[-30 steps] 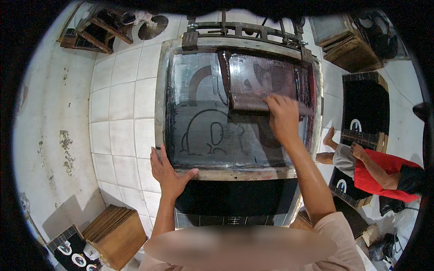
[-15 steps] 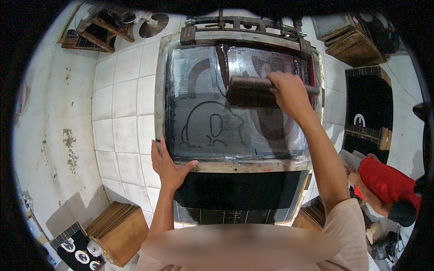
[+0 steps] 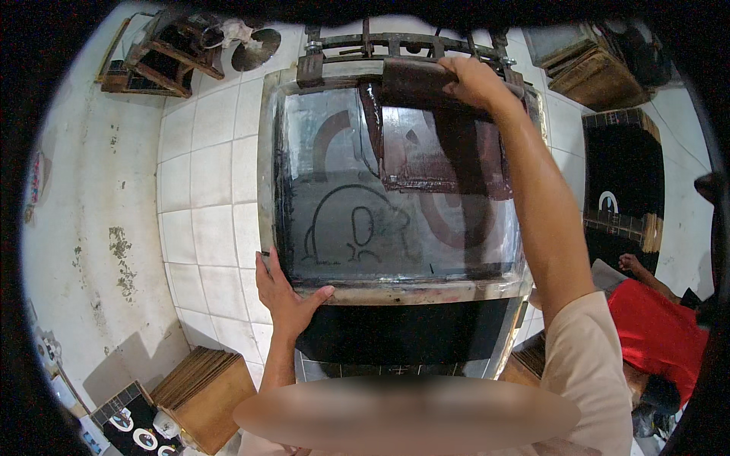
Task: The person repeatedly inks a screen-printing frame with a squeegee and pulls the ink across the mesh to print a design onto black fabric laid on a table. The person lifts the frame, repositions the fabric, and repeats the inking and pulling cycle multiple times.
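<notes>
A screen-printing frame lies before me over a dark printing board. Its grey mesh carries a rounded outline design and large curved shapes. My right hand is closed around a long dark squeegee at the far right of the mesh, by the far rail. Dark reddish ink covers part of the mesh's right half and ends in a ragged line. At the near left corner my left hand grips the frame, thumb on the near rail, fingers spread against the left side.
Metal hinge clamps hold the frame's far side. Stacked brown boards stand at lower left, with black printed pieces beside them. A person in red works at the right, near a black panel. A wooden stool stands far left.
My right hand has pushed the squeegee away from me to the far rail, uncovering the inked mesh. My left hand stays on the corner. The person in red has shifted.
</notes>
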{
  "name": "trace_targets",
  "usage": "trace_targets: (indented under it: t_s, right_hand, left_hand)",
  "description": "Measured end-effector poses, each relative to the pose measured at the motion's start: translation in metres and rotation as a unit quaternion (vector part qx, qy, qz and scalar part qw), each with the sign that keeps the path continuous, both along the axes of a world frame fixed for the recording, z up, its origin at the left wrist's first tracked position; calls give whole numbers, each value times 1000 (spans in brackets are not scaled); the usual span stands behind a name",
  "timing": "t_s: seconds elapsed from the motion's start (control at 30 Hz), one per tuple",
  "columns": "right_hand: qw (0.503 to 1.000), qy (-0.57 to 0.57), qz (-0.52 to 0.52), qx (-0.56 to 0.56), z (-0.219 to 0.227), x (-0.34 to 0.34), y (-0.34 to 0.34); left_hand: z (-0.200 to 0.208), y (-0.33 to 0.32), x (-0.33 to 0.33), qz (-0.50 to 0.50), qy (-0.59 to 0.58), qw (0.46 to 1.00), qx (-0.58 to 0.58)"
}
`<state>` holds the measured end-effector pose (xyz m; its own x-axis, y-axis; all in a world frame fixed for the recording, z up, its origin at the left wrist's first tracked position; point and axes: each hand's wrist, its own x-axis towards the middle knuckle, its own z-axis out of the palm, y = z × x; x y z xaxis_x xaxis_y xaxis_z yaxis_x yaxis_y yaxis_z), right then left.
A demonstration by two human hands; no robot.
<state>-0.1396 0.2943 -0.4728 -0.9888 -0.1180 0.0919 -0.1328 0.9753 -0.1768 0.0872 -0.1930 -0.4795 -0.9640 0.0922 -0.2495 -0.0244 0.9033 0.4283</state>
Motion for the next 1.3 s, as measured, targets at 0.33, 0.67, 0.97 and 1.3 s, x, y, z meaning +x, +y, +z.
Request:
trace_targets:
  t_s: [0.33, 0.67, 0.97, 1.3]
  right_hand:
    - [995, 86, -44, -9, 10, 87, -57]
    - [999, 12, -38, 18, -7, 99, -46]
    - [992, 108, -57, 20, -2, 195, -97]
    - [995, -92, -11, -34, 71, 122, -53]
  left_hand:
    - [-1, -1, 1, 9, 1, 1000, -11]
    - [0, -6, 1, -11, 13, 1000, 25]
    - [0, -21, -17, 125, -21, 984, 122]
    - [30, -35, -18, 91, -41, 979, 179]
